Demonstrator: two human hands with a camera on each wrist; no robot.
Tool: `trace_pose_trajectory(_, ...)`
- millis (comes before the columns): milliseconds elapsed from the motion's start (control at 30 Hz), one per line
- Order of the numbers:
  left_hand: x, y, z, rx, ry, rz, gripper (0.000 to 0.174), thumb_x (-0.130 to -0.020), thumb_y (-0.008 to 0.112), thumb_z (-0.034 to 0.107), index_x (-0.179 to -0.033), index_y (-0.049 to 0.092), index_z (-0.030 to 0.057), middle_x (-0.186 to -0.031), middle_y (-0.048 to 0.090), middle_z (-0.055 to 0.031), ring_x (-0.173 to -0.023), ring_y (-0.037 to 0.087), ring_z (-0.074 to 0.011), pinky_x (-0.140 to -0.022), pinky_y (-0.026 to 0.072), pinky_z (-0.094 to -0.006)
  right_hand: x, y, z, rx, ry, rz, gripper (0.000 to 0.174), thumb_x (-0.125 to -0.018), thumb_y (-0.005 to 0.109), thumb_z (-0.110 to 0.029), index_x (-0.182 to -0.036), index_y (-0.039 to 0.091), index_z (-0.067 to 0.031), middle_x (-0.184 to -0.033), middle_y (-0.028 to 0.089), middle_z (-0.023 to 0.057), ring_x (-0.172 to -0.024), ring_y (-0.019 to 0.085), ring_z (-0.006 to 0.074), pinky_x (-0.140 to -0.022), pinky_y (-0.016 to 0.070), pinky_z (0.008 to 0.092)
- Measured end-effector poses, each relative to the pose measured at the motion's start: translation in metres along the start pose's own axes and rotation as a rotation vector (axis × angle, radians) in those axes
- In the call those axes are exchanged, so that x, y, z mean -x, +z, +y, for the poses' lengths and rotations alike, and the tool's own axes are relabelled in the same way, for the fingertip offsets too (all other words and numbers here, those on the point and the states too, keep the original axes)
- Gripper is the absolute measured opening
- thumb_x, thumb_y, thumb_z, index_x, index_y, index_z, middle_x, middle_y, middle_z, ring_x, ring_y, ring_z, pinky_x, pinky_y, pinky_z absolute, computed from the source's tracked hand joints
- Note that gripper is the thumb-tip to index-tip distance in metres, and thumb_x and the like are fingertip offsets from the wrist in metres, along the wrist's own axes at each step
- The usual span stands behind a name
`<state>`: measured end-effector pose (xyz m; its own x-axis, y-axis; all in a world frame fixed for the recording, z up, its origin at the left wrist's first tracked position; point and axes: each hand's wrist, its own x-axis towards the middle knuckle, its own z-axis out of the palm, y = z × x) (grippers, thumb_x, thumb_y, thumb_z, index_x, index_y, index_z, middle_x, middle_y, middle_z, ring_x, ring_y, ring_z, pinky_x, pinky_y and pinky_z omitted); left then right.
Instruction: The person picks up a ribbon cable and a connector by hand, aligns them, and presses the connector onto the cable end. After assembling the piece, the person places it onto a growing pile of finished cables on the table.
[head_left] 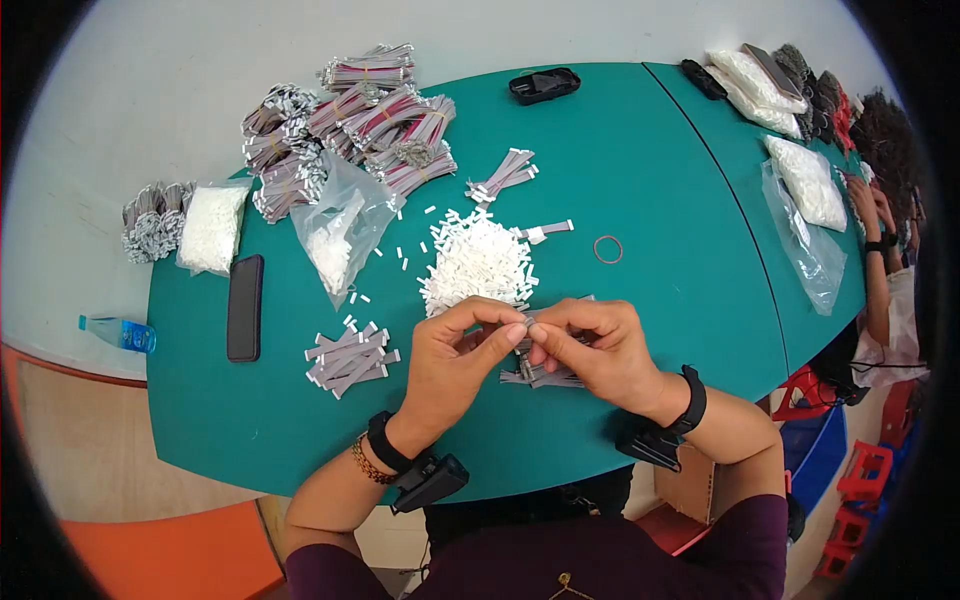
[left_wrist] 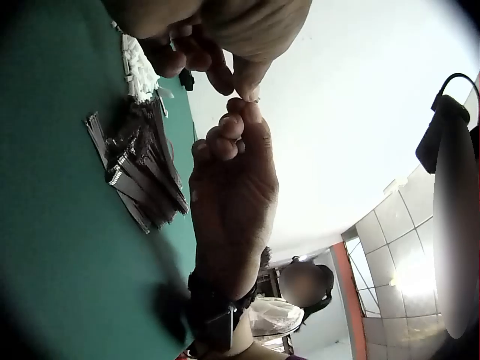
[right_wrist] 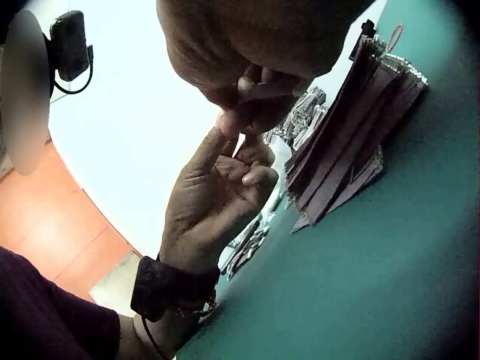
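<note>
In the head view, my left hand point(head_left: 445, 365) and right hand point(head_left: 605, 350) meet over the table's near half, thumbs and forefingers pinching one end of a grey ribbon cable point(head_left: 526, 368). Its pinched end is mostly hidden by the fingertips. Just beyond the hands rises a heap of small white plastic pieces point(head_left: 480, 258). Beneath the right hand lies a bundle of ribbon cables point(right_wrist: 352, 127), partly covered in the head view. Left of the left hand is a loose pile of short grey cables with white ends point(head_left: 350, 358).
Banded cable bundles point(head_left: 370, 125) are stacked at the back left, near an opened plastic bag point(head_left: 340, 225), a full bag of white pieces point(head_left: 212, 228) and a phone point(head_left: 245, 308). A few cables point(head_left: 502, 176) and a red rubber band point(head_left: 608, 249) lie beyond. Another person's arms point(head_left: 876, 240) are at right.
</note>
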<state>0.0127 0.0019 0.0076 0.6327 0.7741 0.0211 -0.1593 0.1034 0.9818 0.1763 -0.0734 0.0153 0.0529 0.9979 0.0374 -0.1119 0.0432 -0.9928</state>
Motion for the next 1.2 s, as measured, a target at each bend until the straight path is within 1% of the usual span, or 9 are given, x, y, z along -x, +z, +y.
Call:
trace_pose_trajectory(133,-0.001,0.002,0.000,0.010,0.017,0.003,0.011,-0.082,0.066,0.004,-0.091,0.063,-0.0002,-0.088,0.061,-0.0048,-0.080,0.055,-0.0098,-0.071,0.0431,-0.0221,0.000,-0.001,0.000,0.000,-0.004,0.000,0.012,-0.090,0.056,-0.008,-0.088,0.064,0.0011,-0.074,0.063,0.0025,-0.064,0.056,0.0048,-0.057,0.0467,0.0187)
trace_pose_trajectory(333,0.000,0.001,0.001,0.037,-0.054,0.008,0.010,-0.083,0.066,0.008,-0.089,0.063,0.0006,-0.087,0.061,-0.0030,-0.071,0.050,-0.0064,-0.060,0.0385,-0.0193,0.000,0.001,0.000,0.007,0.004,0.000,0.012,-0.090,0.056,-0.008,-0.086,0.064,0.0009,-0.072,0.062,0.0019,-0.063,0.055,0.0043,-0.055,0.0458,0.0187)
trace_pose_trajectory(633,0.001,0.002,0.004,-0.040,0.045,-0.009,0.012,-0.086,0.063,0.011,-0.091,0.062,-0.0003,-0.087,0.061,-0.0040,-0.083,0.056,-0.0096,-0.074,0.0447,-0.0218,0.000,0.002,0.004,0.024,-0.002,0.002,0.012,-0.089,0.057,-0.008,-0.085,0.064,0.0009,-0.070,0.062,0.0014,-0.062,0.055,0.0040,-0.054,0.0449,0.0189)
trace_pose_trajectory(733,-0.002,-0.003,0.007,-0.117,0.021,-0.024,0.012,-0.088,0.061,0.011,-0.092,0.062,-0.0004,-0.087,0.062,-0.0043,-0.087,0.056,-0.0109,-0.078,0.0449,-0.0224,0.000,0.000,0.003,0.019,-0.015,0.008,0.012,-0.089,0.057,-0.008,-0.086,0.064,0.0015,-0.072,0.062,0.0022,-0.063,0.055,0.0043,-0.055,0.0451,0.0190)
trace_pose_trajectory(833,-0.008,-0.013,0.012,-0.225,0.081,0.064,0.010,-0.085,0.063,0.008,-0.091,0.064,0.0013,-0.084,0.061,-0.0029,-0.085,0.055,-0.0103,-0.073,0.0442,-0.0229,-0.001,-0.003,-0.003,-0.003,-0.018,0.035,0.012,-0.089,0.057,-0.007,-0.086,0.064,0.0021,-0.073,0.063,0.0031,-0.064,0.055,0.0046,-0.056,0.0455,0.0189)
trace_pose_trajectory(933,-0.017,-0.027,0.019,-0.844,0.202,0.092,0.009,-0.079,0.065,0.005,-0.088,0.065,0.0036,-0.080,0.060,-0.0014,-0.080,0.054,-0.0111,-0.067,0.0421,-0.0248,-0.002,-0.005,-0.007,0.011,-0.011,0.049,0.012,-0.089,0.057,-0.007,-0.087,0.064,0.0024,-0.074,0.063,0.0035,-0.065,0.055,0.0047,-0.057,0.0457,0.0187)
trace_pose_trajectory(967,-0.020,-0.028,0.016,-0.954,0.267,0.080,0.013,-0.073,0.068,0.002,-0.085,0.066,0.0056,-0.079,0.060,-0.0020,-0.076,0.052,-0.0162,-0.063,0.0405,-0.0285,-0.002,-0.006,-0.006,0.011,-0.005,0.047,0.012,-0.089,0.057,-0.007,-0.087,0.064,0.0023,-0.074,0.063,0.0035,-0.065,0.055,0.0048,-0.057,0.0458,0.0186)
trace_pose_trajectory(1067,-0.022,-0.033,-0.002,-1.090,0.431,0.016,0.014,-0.070,0.069,0.002,-0.083,0.066,0.0063,-0.079,0.060,-0.0037,-0.076,0.053,-0.0211,-0.064,0.0420,-0.0309,-0.002,-0.005,-0.006,0.000,-0.001,0.048,0.012,-0.089,0.057,-0.007,-0.087,0.064,0.0025,-0.074,0.063,0.0035,-0.065,0.055,0.0048,-0.057,0.0458,0.0186)
trace_pose_trajectory(1200,-0.023,-0.029,-0.007,-1.172,0.442,0.003,0.015,-0.068,0.070,0.003,-0.081,0.066,0.0067,-0.078,0.058,-0.0047,-0.075,0.052,-0.0239,-0.065,0.0430,-0.0332,-0.001,-0.005,-0.005,0.010,-0.025,0.040,0.012,-0.089,0.057,-0.007,-0.086,0.063,0.0028,-0.074,0.063,0.0035,-0.064,0.055,0.0048,-0.057,0.0459,0.0187)
